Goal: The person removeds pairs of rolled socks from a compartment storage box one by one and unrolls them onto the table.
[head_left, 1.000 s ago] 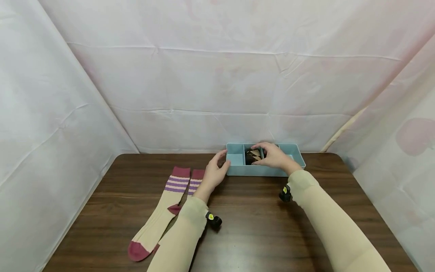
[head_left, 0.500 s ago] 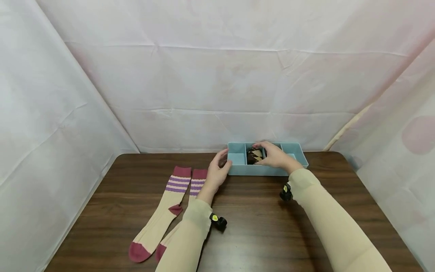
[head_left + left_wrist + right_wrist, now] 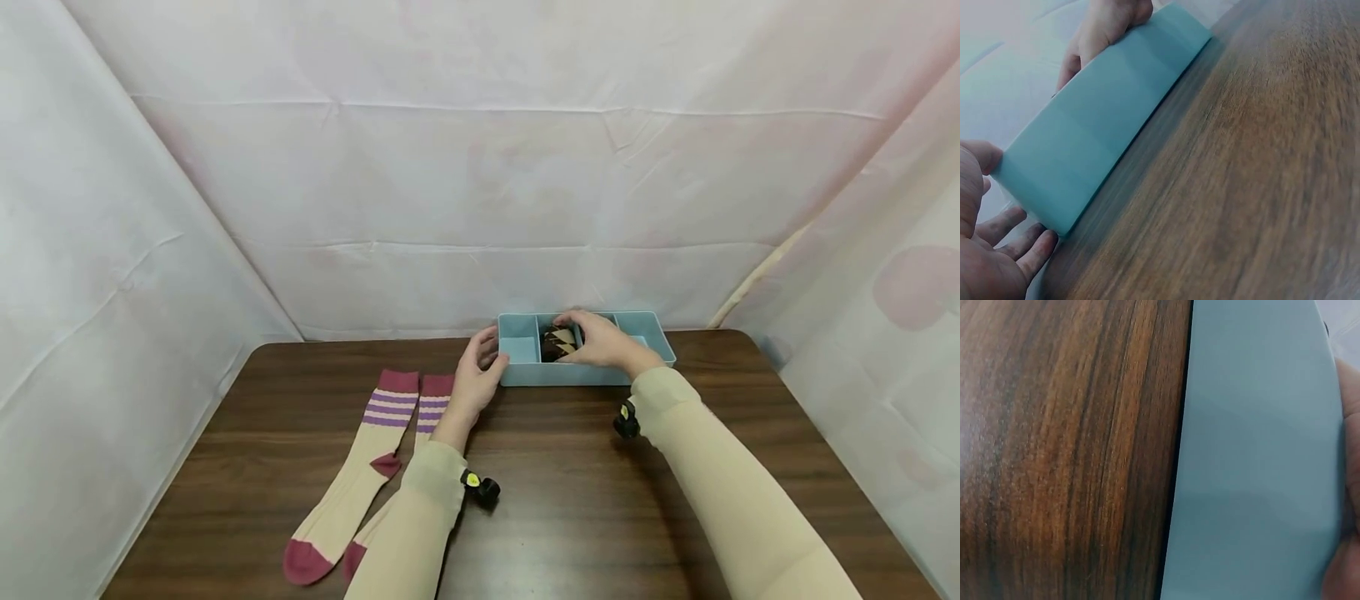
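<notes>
A light blue divided box (image 3: pixel 566 375) stands at the far edge of the table. In one of its middle compartments sits a dark bundle with tan zigzags (image 3: pixel 558 343), partly covered by my right hand (image 3: pixel 600 342). That hand reaches in from above and grips the bundle, fingers on the far side and thumb on the near side. My left hand (image 3: pixel 476 375) rests against the box's left end, its thumb at the near corner. In the left wrist view, the fingers (image 3: pixel 1038 250) of that hand are spread along the end wall. The right wrist view shows mostly the box's front wall (image 3: pixel 1254 450).
Two cream socks with maroon toes and purple stripes lie flat at the left: one sock (image 3: pixel 348 479) in full view, the other sock (image 3: pixel 431 408) partly under my left arm. The box's left compartment (image 3: pixel 519 348) shows its bare floor. A pale curtain (image 3: pixel 450 183) hangs behind the table.
My left forearm has shifted slightly right, uncovering more of the second sock's toe. Both hands keep their places at the box, and the bundle stays in its compartment.
</notes>
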{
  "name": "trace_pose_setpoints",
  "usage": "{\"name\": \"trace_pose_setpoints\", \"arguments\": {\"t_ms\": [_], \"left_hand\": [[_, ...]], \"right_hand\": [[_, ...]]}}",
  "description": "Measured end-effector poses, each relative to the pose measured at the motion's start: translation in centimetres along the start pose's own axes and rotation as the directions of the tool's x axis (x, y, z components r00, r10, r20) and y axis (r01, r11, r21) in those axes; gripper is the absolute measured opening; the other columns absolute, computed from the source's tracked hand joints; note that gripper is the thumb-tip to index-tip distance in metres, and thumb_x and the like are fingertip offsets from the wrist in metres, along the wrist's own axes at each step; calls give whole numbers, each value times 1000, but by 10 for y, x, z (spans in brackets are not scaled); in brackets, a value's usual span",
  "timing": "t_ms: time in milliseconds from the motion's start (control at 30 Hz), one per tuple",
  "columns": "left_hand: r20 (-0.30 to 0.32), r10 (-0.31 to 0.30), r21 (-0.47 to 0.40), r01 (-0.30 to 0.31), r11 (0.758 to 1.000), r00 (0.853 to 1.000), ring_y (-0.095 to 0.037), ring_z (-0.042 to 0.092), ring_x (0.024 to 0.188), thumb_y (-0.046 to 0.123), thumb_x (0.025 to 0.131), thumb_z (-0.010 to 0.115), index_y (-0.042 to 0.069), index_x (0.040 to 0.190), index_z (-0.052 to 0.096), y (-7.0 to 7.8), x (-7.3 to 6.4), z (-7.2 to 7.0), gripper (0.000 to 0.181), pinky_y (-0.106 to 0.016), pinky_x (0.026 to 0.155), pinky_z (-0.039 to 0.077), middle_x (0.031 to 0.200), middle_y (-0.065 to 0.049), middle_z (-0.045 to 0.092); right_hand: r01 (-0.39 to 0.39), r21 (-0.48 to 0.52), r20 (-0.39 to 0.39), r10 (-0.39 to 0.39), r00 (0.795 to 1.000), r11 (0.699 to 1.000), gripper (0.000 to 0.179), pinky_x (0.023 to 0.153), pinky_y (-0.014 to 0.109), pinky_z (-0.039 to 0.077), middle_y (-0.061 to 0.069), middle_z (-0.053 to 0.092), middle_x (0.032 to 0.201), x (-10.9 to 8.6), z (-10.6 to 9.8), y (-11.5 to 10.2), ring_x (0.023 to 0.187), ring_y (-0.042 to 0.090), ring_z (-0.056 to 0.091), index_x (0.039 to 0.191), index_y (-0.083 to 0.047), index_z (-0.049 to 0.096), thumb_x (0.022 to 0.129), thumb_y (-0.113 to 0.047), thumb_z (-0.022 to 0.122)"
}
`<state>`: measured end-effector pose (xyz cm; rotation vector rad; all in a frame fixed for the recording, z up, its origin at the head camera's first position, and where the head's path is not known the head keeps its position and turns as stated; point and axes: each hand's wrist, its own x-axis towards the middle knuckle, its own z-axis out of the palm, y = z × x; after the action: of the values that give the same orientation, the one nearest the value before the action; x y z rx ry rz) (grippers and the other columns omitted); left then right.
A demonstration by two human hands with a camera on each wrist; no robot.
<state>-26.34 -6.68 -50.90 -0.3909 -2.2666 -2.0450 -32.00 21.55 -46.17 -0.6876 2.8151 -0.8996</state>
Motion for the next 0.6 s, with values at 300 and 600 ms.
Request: {"name": "trace_pose_setpoints", "arguments": {"t_ms": [300,600], "left_hand": [[-8,2,0,-2,1000,1000,-48,54,144,14,109,65,9,162,49,1,5,4,56,-64,113,48,160,-24,53],[-2,-4,19,4,1000,1000,-42,56,145,14,109,65,9,161,51,0,6,3,54,-60,114,49,161,-21,54]], "right_hand": [[7,2,39,-7,999,1000,71,118,66,40,23,49,162,3,-5,2,149,46,46,155,-6,56,93,-18,90],[-9,0,69,9,998,1000,73,118,66,41,22,49,163,2,-8,-6,150,46,46,156,-7,55,93,-14,89]]}}
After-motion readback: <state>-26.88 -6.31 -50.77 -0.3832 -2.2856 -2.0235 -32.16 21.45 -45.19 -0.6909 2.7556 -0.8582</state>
